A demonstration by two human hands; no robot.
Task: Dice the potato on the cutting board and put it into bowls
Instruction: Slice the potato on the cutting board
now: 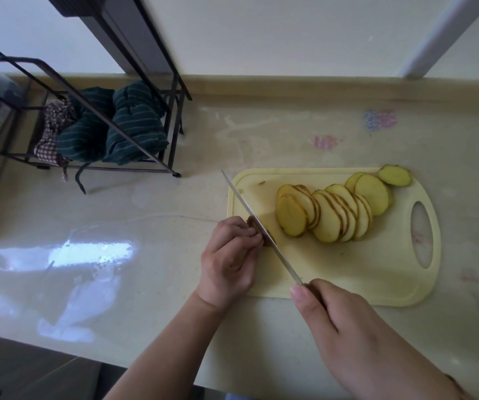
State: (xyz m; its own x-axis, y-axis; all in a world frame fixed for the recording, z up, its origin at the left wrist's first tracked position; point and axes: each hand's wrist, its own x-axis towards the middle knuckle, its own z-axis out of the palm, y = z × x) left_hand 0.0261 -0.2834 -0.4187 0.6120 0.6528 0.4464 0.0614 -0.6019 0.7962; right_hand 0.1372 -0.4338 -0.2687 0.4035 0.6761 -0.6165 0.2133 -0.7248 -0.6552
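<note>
The right hand [356, 330], nearest the viewer, curls around the knife [257, 223] handle at the near edge of the cutting board [348, 272]; its grip is closed tight, thumb along the top. The pale worktop [146, 226] carries the board. On the board's middle and far right, a fanned row of potato slices [336, 212] lies overlapping, with one end piece [395, 175] at the far right corner. At the board's left edge, the left hand [229, 258] pinches the last small potato stub [254, 225] with bent fingertips, right against the blade. The likely risk: the stub is so small that it may slip or roll, bringing the blade onto those fingertips. No bowls are visible.
</note>
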